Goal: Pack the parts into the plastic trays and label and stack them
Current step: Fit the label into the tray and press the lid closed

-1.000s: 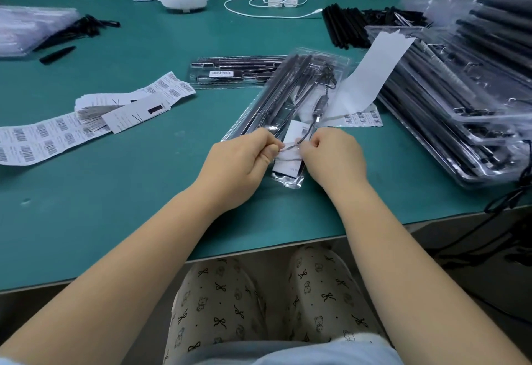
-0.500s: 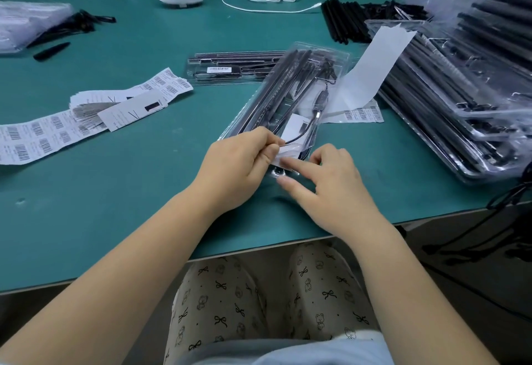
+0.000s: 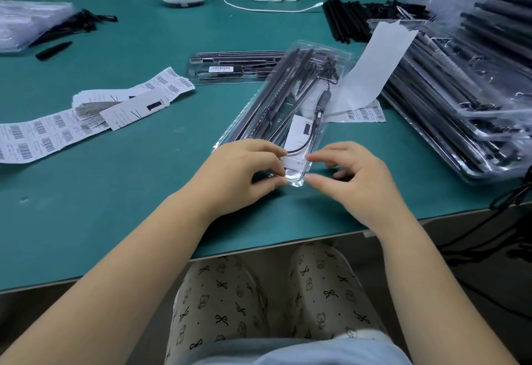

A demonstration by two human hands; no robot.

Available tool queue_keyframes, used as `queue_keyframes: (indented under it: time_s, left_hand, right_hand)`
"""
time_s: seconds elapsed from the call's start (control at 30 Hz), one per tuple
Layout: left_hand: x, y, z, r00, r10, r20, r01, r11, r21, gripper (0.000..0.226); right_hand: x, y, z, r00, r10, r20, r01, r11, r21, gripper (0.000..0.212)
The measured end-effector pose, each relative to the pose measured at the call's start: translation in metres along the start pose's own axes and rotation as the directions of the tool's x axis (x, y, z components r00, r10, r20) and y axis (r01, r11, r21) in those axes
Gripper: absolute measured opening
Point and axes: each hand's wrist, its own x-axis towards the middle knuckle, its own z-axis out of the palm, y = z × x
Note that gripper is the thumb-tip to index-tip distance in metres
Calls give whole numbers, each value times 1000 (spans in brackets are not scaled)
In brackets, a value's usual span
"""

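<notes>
Plastic tray (image 3: 290,100), clear and loaded with long dark parts (image 3: 276,97), a thin cable (image 3: 302,146) and a white card (image 3: 299,134), lies diagonally on the green worktop (image 3: 144,197). We see the left hand (image 3: 241,174) pinch its near end between thumb and fingers. The right hand (image 3: 354,180) hovers at that end, fingers loosely curled, holding nothing. Filled trays (image 3: 466,100) are stacked at right; barcode labels (image 3: 43,134) lie at left.

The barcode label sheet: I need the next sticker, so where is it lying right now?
In the head view, the barcode label sheet lies flat on the left of the green table, under a stack of printed cards, left of the clear tray at the hands.
</notes>
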Motion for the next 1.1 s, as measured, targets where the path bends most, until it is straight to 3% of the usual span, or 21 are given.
queue_keyframes:
  time_s: [0.13, 0.3, 0.47, 0.63, 0.73, 0.8, 0.87, 0.97, 1.1]
  left_hand:
    - [-2, -1, 0, 1000, -10, -6, 10, 1000, -28, 10]
    - [0, -7, -5, 993, 84, -78, -67, 978, 196, 15]
    - [-2, -8, -7, 997, 28, -70, -19, 993, 121, 13]
    - [-2, -10, -7, 997, -34, -70, 37, 998, 45, 15]
    - [-1, -10, -7, 997, -74, -15, 73, 996, -48, 11]
    - [1, -10, -8, 991, -130, 13, 130, 986, -103, 4]
    - [3, -10, -7, 982, -189, 25, 191, 968, -164, 6]
    - [5, -11, -6, 966, -257, 37, 258, 935, -244, 12]
    - [6, -10, -8, 959, -277, 63, 284, 921, -266, 10]
  right_hand:
    - [0, 2, 5, 994, -92, 66, 103, 976, -193, 22]
    - [3, -1, 5, 974, -205, 98, 227, 905, -360, 17]
    - [4, -1, 6, 938, -282, 201, 339, 861, -379, 25]
    - [4, 0, 6, 931, -233, 282, 337, 849, -408, 41]
    - [4, 3, 3, 974, -155, 167, 189, 959, -211, 36]
    - [4, 6, 0, 995, -103, 16, 104, 988, -112, 19]
    - [5, 8, -3, 996, -57, -66, 52, 996, -70, 19]
    - [2, 3, -2, 993, -116, -21, 114, 989, -95, 20]
    - [0, 2, 3, 972, -220, 88, 236, 923, -303, 34]
